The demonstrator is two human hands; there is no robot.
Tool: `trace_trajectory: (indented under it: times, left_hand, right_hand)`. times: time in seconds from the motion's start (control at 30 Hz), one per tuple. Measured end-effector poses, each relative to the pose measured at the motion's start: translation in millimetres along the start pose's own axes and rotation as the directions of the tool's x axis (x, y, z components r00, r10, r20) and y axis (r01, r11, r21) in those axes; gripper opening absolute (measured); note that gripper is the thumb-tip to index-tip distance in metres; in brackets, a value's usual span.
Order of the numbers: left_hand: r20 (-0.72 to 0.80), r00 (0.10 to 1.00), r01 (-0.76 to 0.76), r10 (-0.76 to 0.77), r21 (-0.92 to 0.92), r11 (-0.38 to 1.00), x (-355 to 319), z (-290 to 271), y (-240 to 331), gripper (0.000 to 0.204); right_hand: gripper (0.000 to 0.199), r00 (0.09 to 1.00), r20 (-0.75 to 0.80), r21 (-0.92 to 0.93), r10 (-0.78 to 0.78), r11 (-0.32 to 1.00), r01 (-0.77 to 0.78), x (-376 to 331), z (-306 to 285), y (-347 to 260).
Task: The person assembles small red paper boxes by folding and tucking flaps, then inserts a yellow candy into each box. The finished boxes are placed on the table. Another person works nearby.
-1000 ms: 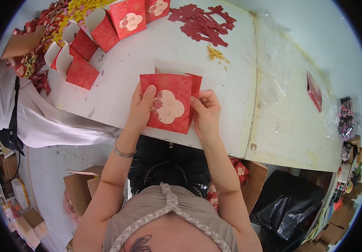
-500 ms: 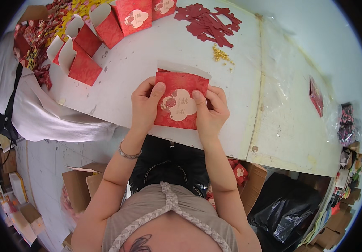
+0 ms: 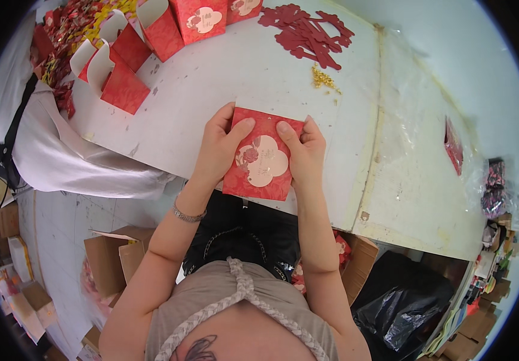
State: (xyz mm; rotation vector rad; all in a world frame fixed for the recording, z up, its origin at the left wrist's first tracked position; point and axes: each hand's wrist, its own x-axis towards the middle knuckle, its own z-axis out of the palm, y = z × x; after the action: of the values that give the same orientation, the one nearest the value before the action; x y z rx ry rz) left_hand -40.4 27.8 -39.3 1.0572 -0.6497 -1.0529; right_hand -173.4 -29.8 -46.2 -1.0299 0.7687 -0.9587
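Note:
Between my two hands is a red gift box (image 3: 244, 129) with a pale flower-shaped label, held over the near edge of the white table. My left hand (image 3: 220, 139) grips its left side, thumb on the front. My right hand (image 3: 306, 147) grips the right side the same way. The fingers behind the box are mostly hidden. Farther off on the table lies a heap of dark red paper strips (image 3: 307, 33). Nearer than the strips sits a small pile of gold fasteners (image 3: 322, 78). Open red boxes (image 3: 124, 87) stand in a row at the far left.
Wrapped red and yellow sweets (image 3: 61, 36) are heaped at the far left. Someone in a pale sleeve (image 3: 85, 162) is at the left table edge. A cardboard box (image 3: 112, 259) stands on the floor at left, a black plastic bag (image 3: 404, 295) under the table at right.
My hands have brought the red box a little nearer to me and tilted it. Its top, earlier showing an open gap, now appears pressed together.

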Motion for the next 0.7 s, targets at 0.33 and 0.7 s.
trace_trajectory:
  times: [0.33,0.7]
  left_hand:
    - [0.043,0.993,-0.114,0.109,0.135,0.984,0,-7,-3,0.021]
    - [0.099,0.979,-0.195,0.178,0.216,0.957,4,-5,-4,0.005]
  right_hand:
    - [0.022,0.994,0.028,-0.046,-0.106,0.993,0.108,-5,5,-3]
    - [0.012,0.950,-0.038,-0.173,-0.310,0.939,0.299,-7,-2,5]
